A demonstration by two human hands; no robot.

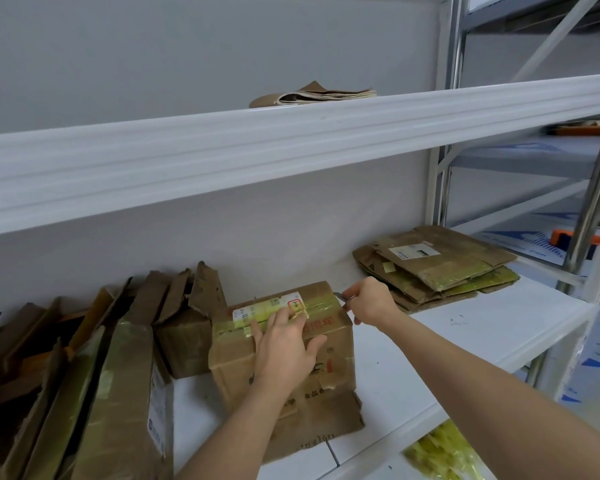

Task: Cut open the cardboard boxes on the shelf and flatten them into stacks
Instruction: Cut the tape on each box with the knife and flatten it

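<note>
Left hand (284, 344) flat on taped box (291, 355), white label illegible; right hand (369, 301) grips cutter (342, 296).

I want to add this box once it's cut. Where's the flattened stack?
In the head view, the flattened stack lies at the right end of the lower shelf, just beyond the right hand and the taped box.

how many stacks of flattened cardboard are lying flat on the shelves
2. One flattened stack lies at the right end of the lower shelf, beyond the taped box. Another stack lies on the upper shelf. More may be hidden behind that shelf's front edge.
</note>
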